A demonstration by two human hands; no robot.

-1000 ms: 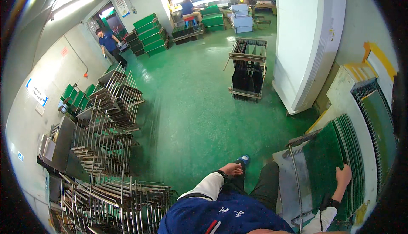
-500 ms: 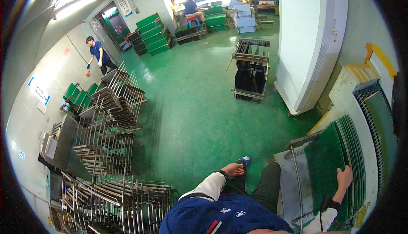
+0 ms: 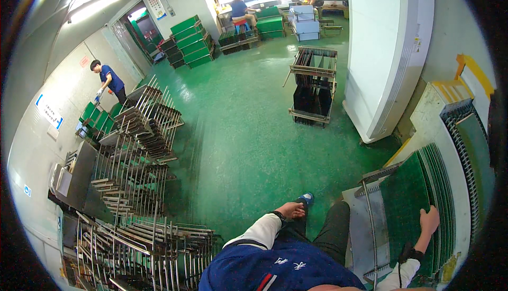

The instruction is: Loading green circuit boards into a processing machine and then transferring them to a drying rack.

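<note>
My right hand is at the right edge of a dark green panel, its fingers closed on that edge. The panel looks like a circuit board and leans with several similar thin boards in a slotted metal rack at my right side. My left hand is over my left leg, above the shoe, holding nothing, with fingers loosely extended. Part of the right fingers is hidden behind the board's edge.
Metal racks crowd the left side. A rack with black panels stands ahead on the green floor, beside a tall white cabinet. A co-worker stands at the left wall; green bins are stacked farther back.
The co-worker at the left wall has leaned forward and brought the hands together near the green bins. My hands and the boards look the same.
</note>
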